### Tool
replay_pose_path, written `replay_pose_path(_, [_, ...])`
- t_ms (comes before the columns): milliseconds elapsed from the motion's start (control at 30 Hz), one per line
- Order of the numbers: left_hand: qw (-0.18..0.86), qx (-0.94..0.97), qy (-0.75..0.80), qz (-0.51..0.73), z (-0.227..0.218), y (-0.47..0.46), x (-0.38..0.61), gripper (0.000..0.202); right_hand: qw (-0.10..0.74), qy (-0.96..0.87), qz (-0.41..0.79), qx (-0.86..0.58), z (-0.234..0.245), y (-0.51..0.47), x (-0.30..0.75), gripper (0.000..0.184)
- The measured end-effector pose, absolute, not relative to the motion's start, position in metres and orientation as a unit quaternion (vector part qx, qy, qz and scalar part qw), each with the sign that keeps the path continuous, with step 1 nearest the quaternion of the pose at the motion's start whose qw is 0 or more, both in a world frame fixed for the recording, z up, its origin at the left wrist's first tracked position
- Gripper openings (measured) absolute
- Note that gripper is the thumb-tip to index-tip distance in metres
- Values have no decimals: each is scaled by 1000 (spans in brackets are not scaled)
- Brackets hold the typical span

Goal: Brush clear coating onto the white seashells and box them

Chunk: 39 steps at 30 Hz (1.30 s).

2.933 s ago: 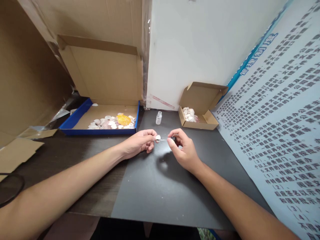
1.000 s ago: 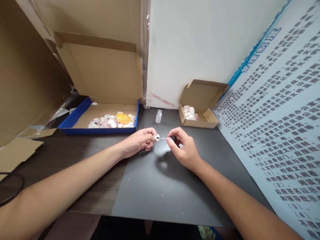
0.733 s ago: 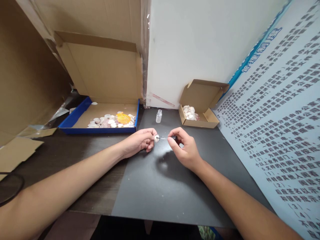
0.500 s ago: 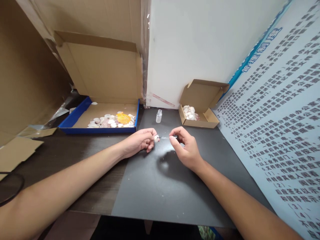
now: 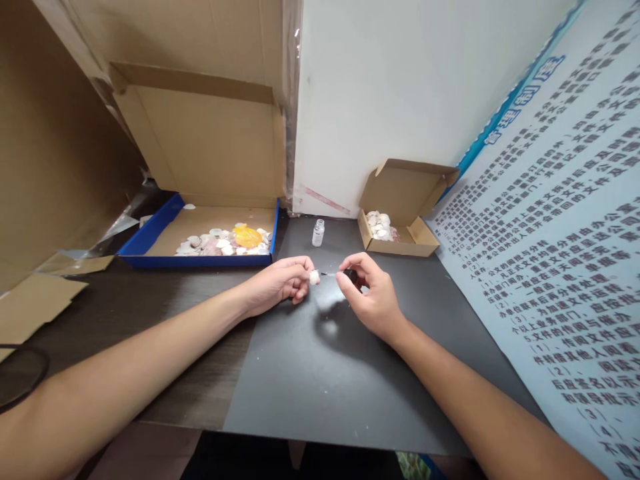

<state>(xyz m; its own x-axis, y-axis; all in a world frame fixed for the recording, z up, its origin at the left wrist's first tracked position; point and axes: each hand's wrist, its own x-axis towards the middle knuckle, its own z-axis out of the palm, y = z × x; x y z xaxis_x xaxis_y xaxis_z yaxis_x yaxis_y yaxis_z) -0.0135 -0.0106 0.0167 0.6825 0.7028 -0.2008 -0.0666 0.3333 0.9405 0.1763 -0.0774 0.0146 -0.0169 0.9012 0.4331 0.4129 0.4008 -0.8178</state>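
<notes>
Between thumb and fingers, my left hand (image 5: 280, 283) pinches a small whitish seashell (image 5: 314, 277) above the dark mat. My right hand (image 5: 370, 290) is closed on the black cap of a thin brush applicator (image 5: 351, 275). The brush stem points left, and its tip is at the shell's right edge; whether it touches I cannot tell. Behind the hands a small clear glass bottle (image 5: 318, 233) with a label stands upright without its cap.
A blue-edged tray (image 5: 200, 261) at back left holds several shells and an orange piece (image 5: 247, 236). At back right an open cardboard box (image 5: 405, 247) holds white shells (image 5: 380, 225). A white wall panel (image 5: 380, 87) rises behind; a printed poster (image 5: 565, 220) stands at right.
My right hand has shifted very slightly left with the brush applicator, and the black cap has turned a little. The shell shows more of its face. The bottle and boxes have not moved.
</notes>
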Motion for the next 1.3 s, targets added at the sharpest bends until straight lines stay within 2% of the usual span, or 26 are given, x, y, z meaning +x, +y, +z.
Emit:
replay_pose_path(400, [765,522,294,239,17,-10,-14,9,497,-673,232,-496,14,-78,177,10])
replay_pose_path(1300, [782,483,269,286,20,-11,-13,11,413,-697,275,-518,10,-75,180,15])
